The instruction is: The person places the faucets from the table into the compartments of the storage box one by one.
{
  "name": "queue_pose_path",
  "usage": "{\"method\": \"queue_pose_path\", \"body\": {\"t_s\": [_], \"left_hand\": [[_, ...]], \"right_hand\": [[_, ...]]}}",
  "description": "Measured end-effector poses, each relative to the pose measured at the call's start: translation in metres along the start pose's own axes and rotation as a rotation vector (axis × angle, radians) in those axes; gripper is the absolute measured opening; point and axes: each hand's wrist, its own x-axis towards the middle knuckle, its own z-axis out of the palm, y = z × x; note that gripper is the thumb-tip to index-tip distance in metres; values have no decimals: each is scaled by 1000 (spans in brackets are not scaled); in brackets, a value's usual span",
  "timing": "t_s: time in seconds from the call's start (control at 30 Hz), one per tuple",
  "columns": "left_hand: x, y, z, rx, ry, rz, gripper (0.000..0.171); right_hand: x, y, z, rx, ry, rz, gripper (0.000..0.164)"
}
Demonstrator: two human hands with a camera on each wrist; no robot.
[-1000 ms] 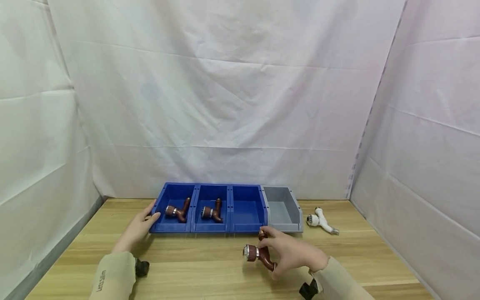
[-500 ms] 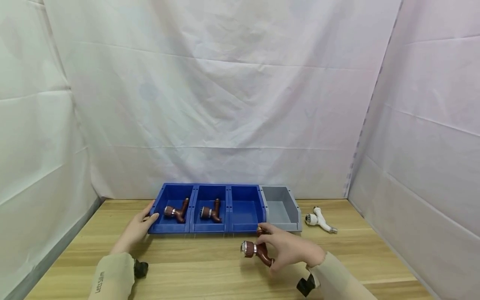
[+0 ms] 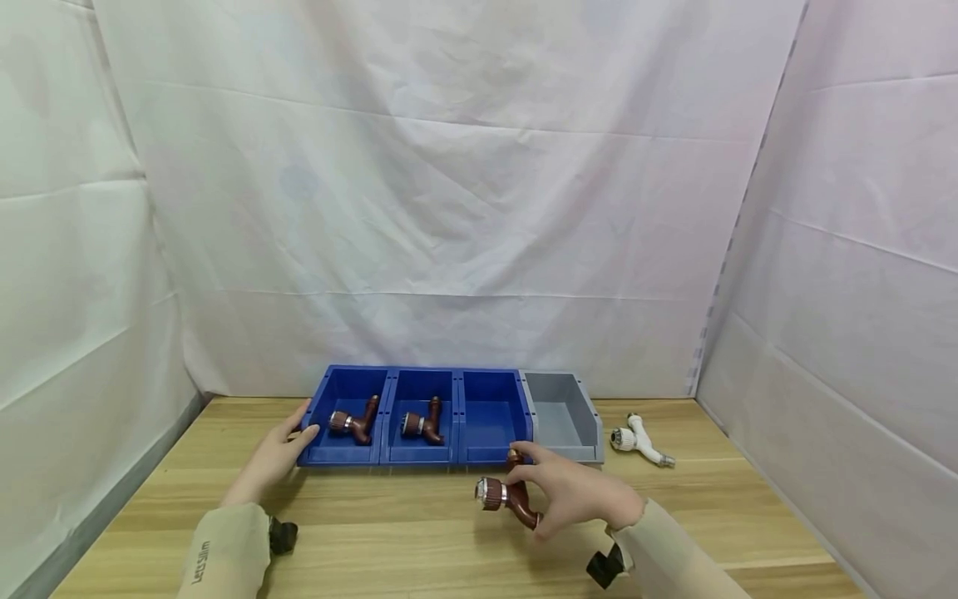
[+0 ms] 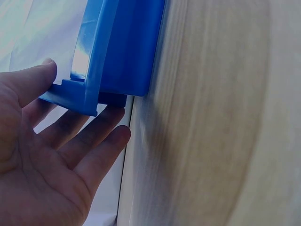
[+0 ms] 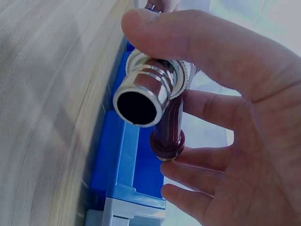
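Observation:
My right hand [image 3: 580, 491] holds a dark brown faucet [image 3: 518, 497] with a silver-ringed knob, raised over the wood in front of the bins. In the right wrist view, the thumb and fingers span this faucet [image 5: 169, 120], its silver open end toward the camera. At the far left, my left hand [image 3: 274, 453] grips the side of the end blue bin [image 3: 340, 456]; the left wrist view has the thumb at the bin's rim [image 4: 94, 61] and fingers on the other side. One brown faucet [image 3: 361, 422] lies in that bin, another brown faucet [image 3: 425, 423] in the second blue bin [image 3: 419, 456].
To the right in the row are a third blue bin [image 3: 494, 416] and a grey bin [image 3: 561, 416], both without faucets. A white faucet [image 3: 640, 441] lies on the wooden table [image 3: 389, 541] right of the row. White cloth [image 3: 449, 208] hangs behind and on both sides.
My right hand has moved slightly left and away from me with the brown faucet. The left hand stays at the end bin.

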Motion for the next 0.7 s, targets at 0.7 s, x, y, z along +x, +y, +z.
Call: {"method": "queue_pose_path", "body": {"t_s": [0.7], "left_hand": [[0,0,-1,8,-5,5,65]], "right_hand": [[3,-1,-4,33,-5,-6,65]]}}
